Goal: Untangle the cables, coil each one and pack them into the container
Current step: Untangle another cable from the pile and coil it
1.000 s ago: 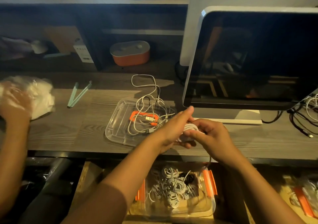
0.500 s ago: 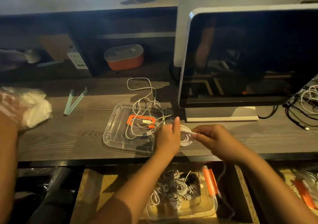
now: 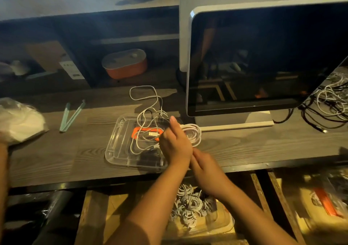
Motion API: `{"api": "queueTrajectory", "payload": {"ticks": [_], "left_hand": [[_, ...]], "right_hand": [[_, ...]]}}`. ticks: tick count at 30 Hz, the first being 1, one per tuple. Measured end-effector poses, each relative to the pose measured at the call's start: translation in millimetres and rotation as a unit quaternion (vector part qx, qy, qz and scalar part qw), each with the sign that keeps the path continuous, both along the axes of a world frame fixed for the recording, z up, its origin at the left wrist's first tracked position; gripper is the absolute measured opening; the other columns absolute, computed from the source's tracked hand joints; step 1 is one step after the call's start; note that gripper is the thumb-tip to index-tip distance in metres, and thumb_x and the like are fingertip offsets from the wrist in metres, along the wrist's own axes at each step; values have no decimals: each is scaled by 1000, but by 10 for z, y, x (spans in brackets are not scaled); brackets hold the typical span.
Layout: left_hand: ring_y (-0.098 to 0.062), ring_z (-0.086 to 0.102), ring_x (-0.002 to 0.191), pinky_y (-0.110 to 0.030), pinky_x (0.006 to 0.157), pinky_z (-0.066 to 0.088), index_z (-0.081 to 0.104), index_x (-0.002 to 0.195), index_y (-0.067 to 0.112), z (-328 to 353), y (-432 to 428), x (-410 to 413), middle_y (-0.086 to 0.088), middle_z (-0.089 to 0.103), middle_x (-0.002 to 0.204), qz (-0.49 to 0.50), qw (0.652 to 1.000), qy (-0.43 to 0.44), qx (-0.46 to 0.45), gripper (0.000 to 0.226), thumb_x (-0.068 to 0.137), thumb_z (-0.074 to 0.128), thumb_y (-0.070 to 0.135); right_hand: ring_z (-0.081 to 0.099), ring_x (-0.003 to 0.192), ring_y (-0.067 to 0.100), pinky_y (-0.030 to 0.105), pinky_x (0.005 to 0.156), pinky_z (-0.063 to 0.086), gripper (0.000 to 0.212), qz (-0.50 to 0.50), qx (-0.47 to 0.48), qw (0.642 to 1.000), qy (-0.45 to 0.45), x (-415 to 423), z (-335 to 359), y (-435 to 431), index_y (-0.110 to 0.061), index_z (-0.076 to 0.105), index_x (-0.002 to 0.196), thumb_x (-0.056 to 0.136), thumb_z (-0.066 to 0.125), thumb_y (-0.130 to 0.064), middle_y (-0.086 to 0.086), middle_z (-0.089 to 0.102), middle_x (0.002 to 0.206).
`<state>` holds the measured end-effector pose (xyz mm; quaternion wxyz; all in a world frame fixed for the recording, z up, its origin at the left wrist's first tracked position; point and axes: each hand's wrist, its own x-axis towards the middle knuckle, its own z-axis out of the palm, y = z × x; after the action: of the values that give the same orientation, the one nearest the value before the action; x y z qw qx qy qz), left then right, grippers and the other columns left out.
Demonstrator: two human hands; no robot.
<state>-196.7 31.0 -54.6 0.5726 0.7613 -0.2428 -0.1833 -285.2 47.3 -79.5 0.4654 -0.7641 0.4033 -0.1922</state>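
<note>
My left hand (image 3: 175, 143) grips a coiled white cable (image 3: 194, 134) just above the desk, at the right edge of a clear plastic lid (image 3: 114, 150). Its forefinger points up. My right hand (image 3: 205, 166) is blurred and sits right below the left wrist; its fingertips are hidden behind the left hand. A tangle of white cables (image 3: 148, 113) with a USB plug lies over an orange piece (image 3: 137, 131) on the lid. Below the desk edge a clear container (image 3: 222, 224) holds several coiled white cables (image 3: 188, 205).
A large monitor (image 3: 263, 60) stands at the right on the desk. More tangled cables (image 3: 329, 98) lie beyond it. Green clips (image 3: 71, 116) and a plastic bag (image 3: 20, 122) lie at the left, beside another person's arm (image 3: 2, 178). An orange box (image 3: 125, 64) sits on the shelf.
My left hand has lifted the coil further over the desk towards the monitor's foot. My right hand has left the coil's right side and dropped down to below the left wrist.
</note>
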Motion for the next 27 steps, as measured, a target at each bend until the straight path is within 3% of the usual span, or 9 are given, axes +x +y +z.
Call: {"api": "queueTrajectory", "payload": {"ticks": [5, 8, 10, 13, 16, 19, 21, 23, 27], "left_hand": [[-17, 43, 56, -29, 49, 22, 61, 66, -2, -242, -62, 157, -11, 56, 63, -11, 989, -114, 89, 55, 102, 31, 26], [-22, 50, 52, -26, 52, 24, 65, 63, -3, -305, -70, 163, -18, 63, 60, -85, 974, -201, 56, 54, 100, 37, 26], [-11, 41, 43, -23, 45, 23, 61, 54, 3, -301, -38, 156, -10, 55, 47, -146, 960, -239, 27, 55, 98, 37, 28], [1, 45, 41, -12, 43, 28, 50, 50, 19, -234, 91, 32, 10, 39, 44, -254, 953, -165, 11, 52, 101, 38, 19], [0, 43, 45, -16, 47, 29, 45, 52, 24, -138, 188, -80, 9, 42, 49, -260, 964, -51, 16, 50, 101, 33, 25], [3, 44, 42, -13, 47, 31, 45, 57, 21, 46, 215, -157, 7, 43, 44, -273, 957, 93, -3, 47, 102, 31, 27], [9, 48, 42, -10, 47, 36, 45, 60, 21, 129, 217, -209, 12, 52, 41, -254, 953, 166, -2, 44, 101, 32, 29], [8, 52, 44, -8, 45, 38, 49, 59, 21, 146, 206, -233, 17, 55, 42, -208, 960, 186, -7, 45, 100, 35, 32], [-10, 59, 63, -28, 65, 47, 54, 63, 20, 33, 148, -151, 3, 59, 63, -63, 977, 204, 12, 44, 98, 37, 42]], "right_hand": [[56, 73, 17, 43, 72, 50, 13, 167, -107, 962, 189, -78, 111, -133, -21, 54, 100, 96, 42, -19, 0, 60, 82], [58, 77, 15, 38, 77, 51, 16, 208, -167, 930, 252, -146, 327, -301, -20, 58, 97, 98, 42, -25, 1, 61, 87], [58, 82, 9, 31, 79, 50, 18, 180, -204, 935, 230, -231, 468, -451, -21, 61, 102, 97, 45, -28, -3, 62, 92], [61, 76, 4, 24, 70, 53, 20, 123, -197, 960, 153, -323, 644, -617, -25, 62, 90, 84, 51, -40, -8, 64, 82], [64, 67, 7, 19, 62, 53, 16, 106, -84, 991, 18, -334, 690, -685, -19, 66, 76, 75, 66, -35, -1, 65, 70], [62, 63, 22, 22, 58, 50, 29, 40, 43, 991, -119, -308, 646, -666, -1, 64, 74, 69, 69, -29, 14, 64, 68], [60, 54, 16, 20, 52, 50, 26, -36, 140, 970, -195, -225, 552, -578, -1, 58, 72, 69, 67, -25, 9, 62, 59], [57, 50, 10, 18, 47, 47, 23, -108, 199, 943, -244, -111, 420, -459, -3, 55, 74, 73, 62, -26, 0, 61, 56], [48, 52, 12, 17, 46, 37, 15, -127, 188, 951, -211, 6, 213, -166, -12, 60, 84, 94, 49, -15, -6, 59, 60]]}}
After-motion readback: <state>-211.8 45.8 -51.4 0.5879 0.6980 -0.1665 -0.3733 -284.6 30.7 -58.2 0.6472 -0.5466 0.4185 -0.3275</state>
